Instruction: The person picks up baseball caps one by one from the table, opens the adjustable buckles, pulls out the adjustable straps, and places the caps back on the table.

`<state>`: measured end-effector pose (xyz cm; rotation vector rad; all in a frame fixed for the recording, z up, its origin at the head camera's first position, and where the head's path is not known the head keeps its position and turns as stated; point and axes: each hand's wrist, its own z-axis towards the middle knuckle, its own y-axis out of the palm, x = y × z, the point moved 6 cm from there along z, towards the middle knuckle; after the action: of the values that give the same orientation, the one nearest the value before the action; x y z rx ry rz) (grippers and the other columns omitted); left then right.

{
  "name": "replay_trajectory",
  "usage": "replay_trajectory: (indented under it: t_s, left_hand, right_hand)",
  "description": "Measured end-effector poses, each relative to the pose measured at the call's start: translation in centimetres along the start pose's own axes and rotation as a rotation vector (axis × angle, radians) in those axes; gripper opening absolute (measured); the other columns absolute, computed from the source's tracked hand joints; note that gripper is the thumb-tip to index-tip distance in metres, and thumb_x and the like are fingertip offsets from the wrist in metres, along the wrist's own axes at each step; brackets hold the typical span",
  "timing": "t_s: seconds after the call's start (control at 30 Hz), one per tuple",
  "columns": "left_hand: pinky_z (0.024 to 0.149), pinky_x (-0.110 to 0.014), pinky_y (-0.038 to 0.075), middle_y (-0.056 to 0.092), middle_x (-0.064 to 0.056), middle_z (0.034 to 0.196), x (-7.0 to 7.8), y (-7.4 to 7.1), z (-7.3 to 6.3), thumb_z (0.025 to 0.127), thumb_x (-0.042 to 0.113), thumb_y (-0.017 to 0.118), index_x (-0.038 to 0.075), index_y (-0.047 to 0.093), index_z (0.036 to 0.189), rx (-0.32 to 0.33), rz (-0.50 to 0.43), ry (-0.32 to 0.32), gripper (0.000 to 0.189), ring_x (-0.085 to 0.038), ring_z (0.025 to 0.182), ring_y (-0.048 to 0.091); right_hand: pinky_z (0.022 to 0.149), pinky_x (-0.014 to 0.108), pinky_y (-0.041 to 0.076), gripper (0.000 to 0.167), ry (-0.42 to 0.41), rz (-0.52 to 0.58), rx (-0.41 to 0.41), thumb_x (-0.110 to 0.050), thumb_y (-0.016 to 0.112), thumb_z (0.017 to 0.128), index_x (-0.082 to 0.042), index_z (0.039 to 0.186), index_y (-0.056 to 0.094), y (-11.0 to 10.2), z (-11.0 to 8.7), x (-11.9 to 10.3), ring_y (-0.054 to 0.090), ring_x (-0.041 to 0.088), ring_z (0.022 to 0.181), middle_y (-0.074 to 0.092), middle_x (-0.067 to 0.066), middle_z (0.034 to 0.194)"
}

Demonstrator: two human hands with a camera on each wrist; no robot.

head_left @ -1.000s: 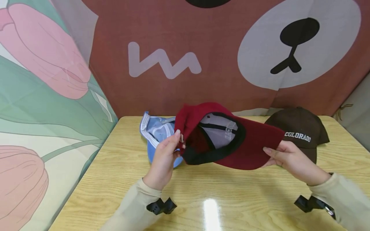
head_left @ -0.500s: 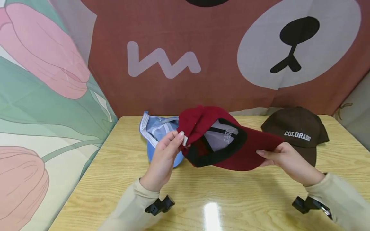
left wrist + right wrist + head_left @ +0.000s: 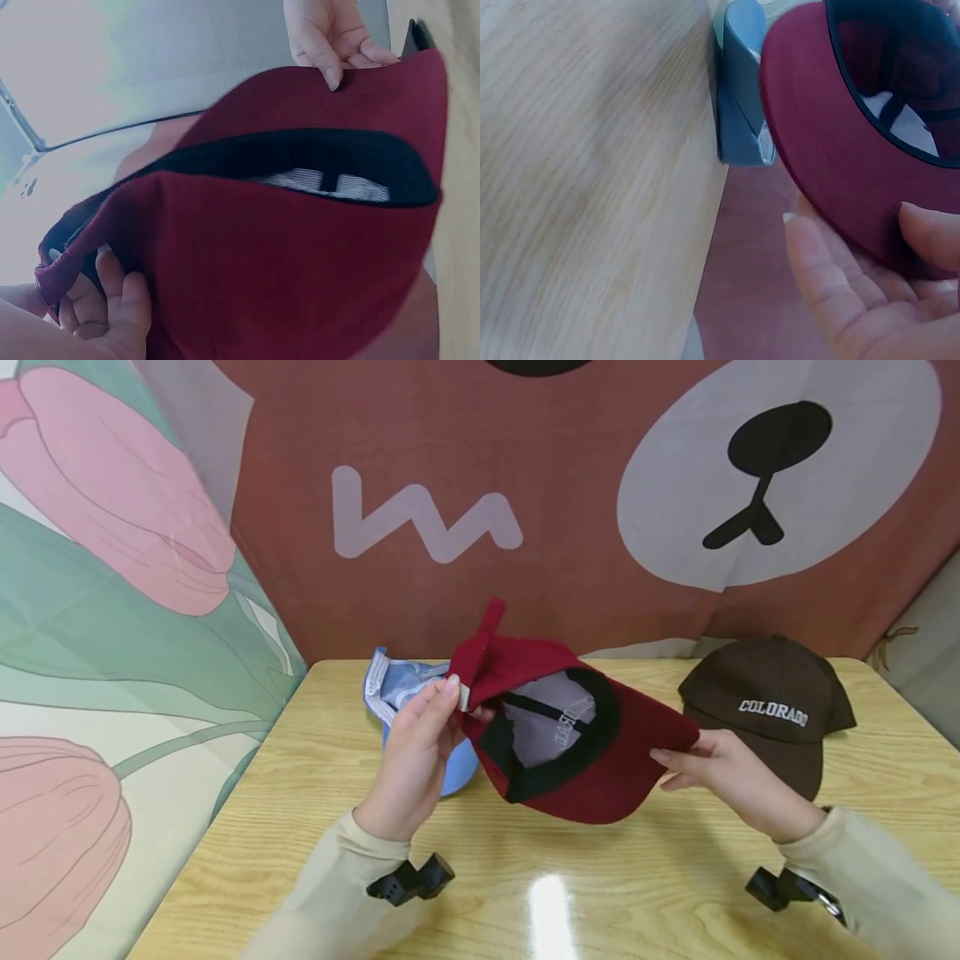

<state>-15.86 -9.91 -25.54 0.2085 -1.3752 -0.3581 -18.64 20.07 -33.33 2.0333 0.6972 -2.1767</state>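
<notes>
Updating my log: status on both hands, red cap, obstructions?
Left hand gripping back, right hand pinching brim. Red baseball cap held off table. No obstruction seen; blue baseball cap behind.

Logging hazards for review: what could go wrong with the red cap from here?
The red cap hangs between the left hand at its back and the right hand at its brim, so it might drop if either grip loosens. Its free strap end could snag. If lowered leftward, it could bump the blue cap.
</notes>
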Motion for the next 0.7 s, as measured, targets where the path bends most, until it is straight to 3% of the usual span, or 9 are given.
replay_trajectory:
  t_s: [0.1, 0.3, 0.47, 0.57, 0.63, 0.7]
  left_hand:
    - [0.083, -0.029, 0.047, 0.062, -0.003, 0.086, 0.5, 0.3, 0.1, 0.104, 0.017, 0.041, 0.012, 0.059, 0.085, -0.009, 0.000, 0.016, 0.026, -0.014, 0.084, 0.065]
    - [0.086, -0.032, 0.045, 0.065, -0.004, 0.087, 1.5, 1.5, 0.2, 0.104, 0.019, 0.043, 0.012, 0.056, 0.088, -0.044, -0.001, 0.037, 0.022, -0.019, 0.089, 0.067]
    - [0.088, -0.032, 0.045, 0.066, -0.003, 0.088, 1.8, 2.3, 0.6, 0.105, 0.018, 0.043, 0.010, 0.055, 0.090, -0.066, 0.002, 0.042, 0.020, -0.020, 0.089, 0.066]
    - [0.085, -0.031, 0.046, 0.067, -0.003, 0.087, 1.8, 2.5, 0.8, 0.105, 0.016, 0.043, 0.009, 0.056, 0.091, -0.058, 0.022, 0.051, 0.020, -0.018, 0.087, 0.065]
    - [0.085, -0.032, 0.045, 0.067, -0.003, 0.088, 1.9, 2.7, 0.9, 0.104, 0.017, 0.043, 0.009, 0.057, 0.094, -0.055, 0.038, 0.049, 0.019, -0.019, 0.088, 0.064]
    - [0.086, -0.033, 0.045, 0.068, -0.003, 0.088, 1.7, 2.9, 0.8, 0.104, 0.017, 0.044, 0.009, 0.057, 0.095, -0.058, 0.045, 0.036, 0.018, -0.019, 0.088, 0.063]
  right_hand:
    - [0.075, 0.036, 0.056, 0.031, 0.001, -0.040, 0.003, -0.011, 0.057, 0.098, 0.012, 0.119, 0.061, 0.2, 0.1, -0.3, 0.066, 0.013, 0.090, 0.069, -0.001, 0.104]
    - [0.075, 0.030, 0.055, 0.030, -0.040, -0.112, 0.074, -0.010, 0.058, 0.098, 0.013, 0.118, 0.060, 0.5, 0.7, -1.2, 0.066, 0.009, 0.089, 0.069, 0.005, 0.104]
    - [0.073, 0.023, 0.053, 0.024, -0.173, -0.147, 0.183, -0.011, 0.055, 0.100, 0.007, 0.115, 0.061, 1.2, 0.6, -3.8, 0.064, 0.007, 0.087, 0.067, -0.004, 0.101]
    - [0.070, 0.027, 0.054, 0.022, -0.324, -0.063, 0.064, -0.006, 0.047, 0.102, 0.009, 0.108, 0.062, 3.4, 0.5, -5.9, 0.066, 0.015, 0.082, 0.069, 0.006, 0.094]
    - [0.071, 0.031, 0.055, 0.029, -0.382, -0.002, -0.113, -0.006, 0.039, 0.105, 0.011, 0.110, 0.062, 5.7, 0.4, -6.9, 0.067, 0.019, 0.084, 0.069, 0.018, 0.097]
    - [0.078, 0.034, 0.055, 0.039, -0.381, 0.047, -0.295, -0.013, 0.032, 0.108, 0.014, 0.120, 0.057, 8.1, 0.4, -7.3, 0.067, 0.021, 0.094, 0.065, 0.027, 0.109]
